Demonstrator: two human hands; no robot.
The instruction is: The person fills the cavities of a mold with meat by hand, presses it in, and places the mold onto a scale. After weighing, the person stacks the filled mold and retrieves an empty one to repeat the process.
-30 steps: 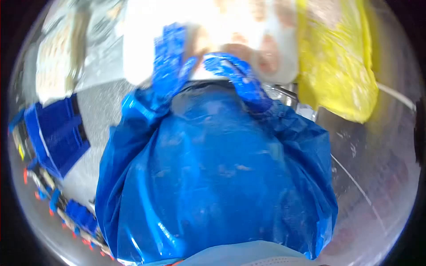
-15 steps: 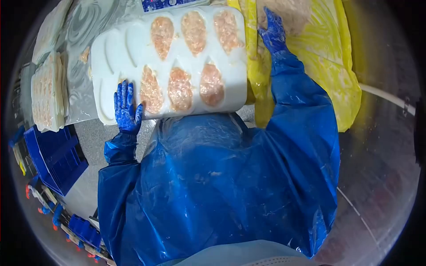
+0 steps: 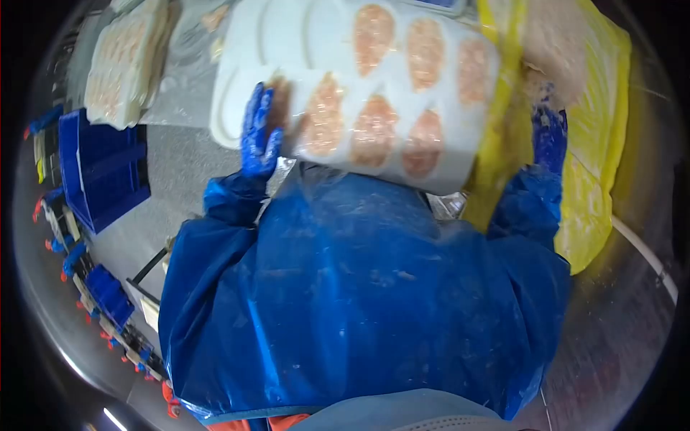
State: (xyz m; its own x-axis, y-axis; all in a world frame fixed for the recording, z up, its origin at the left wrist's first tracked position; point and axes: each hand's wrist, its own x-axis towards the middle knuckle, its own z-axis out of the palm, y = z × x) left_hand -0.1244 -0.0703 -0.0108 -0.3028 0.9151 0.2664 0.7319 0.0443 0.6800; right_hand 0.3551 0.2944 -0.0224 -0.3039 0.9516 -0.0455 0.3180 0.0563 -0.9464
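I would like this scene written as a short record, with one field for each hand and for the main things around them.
Left hand: blue-gloved, fingers extended at the leftmost meat portion in the near row
Right hand: blue-gloved, at the pale mince; grip unclear
White tray: seven meat portions visible; bare hollows at left
Mince location: on yellow plastic, right of the tray
Far left: stacked trays, blue crate
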